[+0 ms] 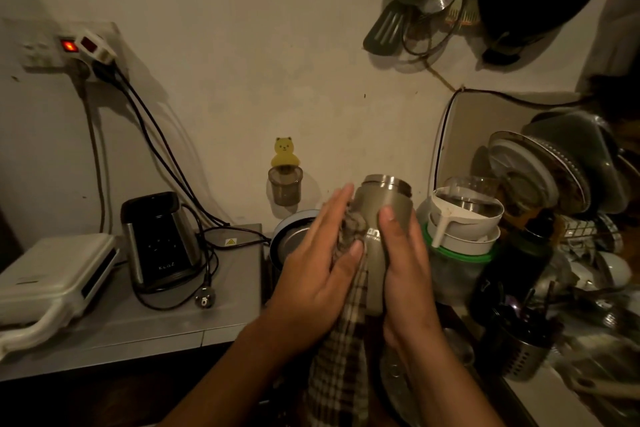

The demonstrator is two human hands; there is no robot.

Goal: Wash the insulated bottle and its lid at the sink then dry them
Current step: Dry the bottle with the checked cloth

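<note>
Insulated bottle is held upright mid-frame, up off the surface. The piled-up dishes are just to its right, and its mouth is open with no lid on. Looks like the drying step to me.

Right hand has the grip: thumb on the near face, fingers going round the far right side, so it's holding the bottle. Left hand is flat-ish, fingers straight, pressing a checked cloth against the bottle's left side. The rest of the cloth hangs down toward the near edge.

Tips, if you ask me:
- Turn the bottle with the right hand and let the cloth hand sit where it is. That way you cover the whole wall instead of rubbing one stripe.
- Bunch up the hanging tail so it doesn't drag into whatever's wet below.
- Don't skip the steel neck threads and the base, water likes to sit there.
- A wet steel body is probably slippery, so hold firm, and mind that stack on the right, it's near enough to knock.

Can't pick out the lid anywhere for certain, so I'd guess that part isn't dried yet.
</note>
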